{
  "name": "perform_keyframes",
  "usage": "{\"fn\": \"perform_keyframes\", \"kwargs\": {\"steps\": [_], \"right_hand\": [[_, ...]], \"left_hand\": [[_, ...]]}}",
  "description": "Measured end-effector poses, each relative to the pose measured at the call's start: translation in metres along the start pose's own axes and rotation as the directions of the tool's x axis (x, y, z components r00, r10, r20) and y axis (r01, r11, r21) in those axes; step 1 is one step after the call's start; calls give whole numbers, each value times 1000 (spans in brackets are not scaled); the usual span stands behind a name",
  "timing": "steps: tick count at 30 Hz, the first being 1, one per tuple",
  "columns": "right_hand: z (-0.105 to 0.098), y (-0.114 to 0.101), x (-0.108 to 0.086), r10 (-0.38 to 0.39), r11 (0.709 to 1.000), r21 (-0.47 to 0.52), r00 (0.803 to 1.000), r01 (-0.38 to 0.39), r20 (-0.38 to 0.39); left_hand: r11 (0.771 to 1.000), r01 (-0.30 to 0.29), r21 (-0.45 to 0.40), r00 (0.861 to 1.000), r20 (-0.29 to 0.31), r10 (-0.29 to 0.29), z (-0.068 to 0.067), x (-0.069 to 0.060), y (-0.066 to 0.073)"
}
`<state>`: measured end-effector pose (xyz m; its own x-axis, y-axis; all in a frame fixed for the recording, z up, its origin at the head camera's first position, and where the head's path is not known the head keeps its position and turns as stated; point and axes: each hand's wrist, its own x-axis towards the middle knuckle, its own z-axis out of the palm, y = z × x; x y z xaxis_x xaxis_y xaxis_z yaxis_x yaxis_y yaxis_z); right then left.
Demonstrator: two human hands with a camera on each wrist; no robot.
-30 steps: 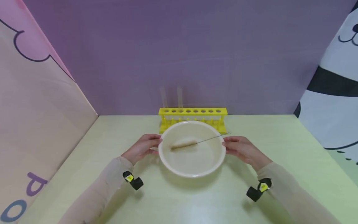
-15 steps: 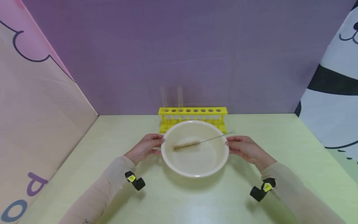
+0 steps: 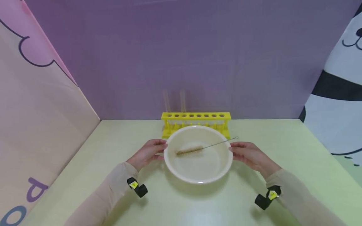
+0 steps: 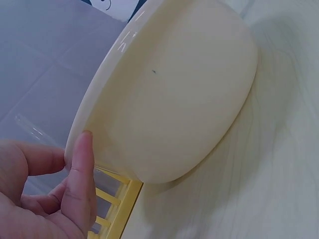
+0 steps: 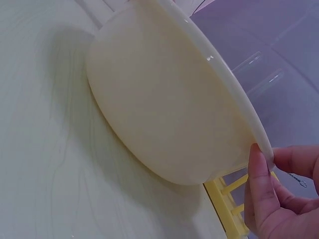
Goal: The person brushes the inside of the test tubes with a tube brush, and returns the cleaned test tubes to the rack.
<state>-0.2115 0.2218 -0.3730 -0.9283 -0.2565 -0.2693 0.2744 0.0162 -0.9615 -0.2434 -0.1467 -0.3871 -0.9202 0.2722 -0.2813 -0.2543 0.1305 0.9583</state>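
A cream plastic basin [image 3: 198, 172] is in front of me at mid-table, its base on or very near the tabletop. Inside it lies a test tube brush [image 3: 190, 151] with tan bristles, and its wire handle leans over the right rim. My left hand [image 3: 147, 153] pinches the basin's left rim, thumb on the outer wall, as the left wrist view confirms. On the opposite side, my right hand [image 3: 250, 156] pinches the rim between thumb and fingers, just below the brush's wire loop.
Directly behind the basin stands a yellow test tube rack [image 3: 196, 115], its lower part partly hidden. Two clear test tubes [image 3: 183, 101] stand in its left holes. A purple backdrop [image 3: 198, 56] rises at the table's [image 3: 124, 133] back edge, with printed sheets on both sides.
The basin, with the brush in it, has shifted slightly to the right together with both hands. The grip on the rim stays the same. The head view has tilted a little.
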Motion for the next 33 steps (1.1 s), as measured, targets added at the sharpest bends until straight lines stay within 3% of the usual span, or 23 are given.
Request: {"fn": "perform_keyframes", "kwargs": {"steps": [7,23,28,33], "right_hand": [[0,1,-1,-16,1000,18,1000,16,5],[2,-3,-2,-27,1000,-9,999,28,40],[-2,-5,0,-62,991,-114,996,69,70],[-5,-8,3,-94,955,-279,995,103,45]], "left_hand": [[999,-36,-23,999,26,37,1,0,-2],[999,-31,-16,999,30,31,-1,-2,-1],[999,-39,6,998,49,39,-3,1,1],[995,-36,93,999,37,32,-4,0,4]]}}
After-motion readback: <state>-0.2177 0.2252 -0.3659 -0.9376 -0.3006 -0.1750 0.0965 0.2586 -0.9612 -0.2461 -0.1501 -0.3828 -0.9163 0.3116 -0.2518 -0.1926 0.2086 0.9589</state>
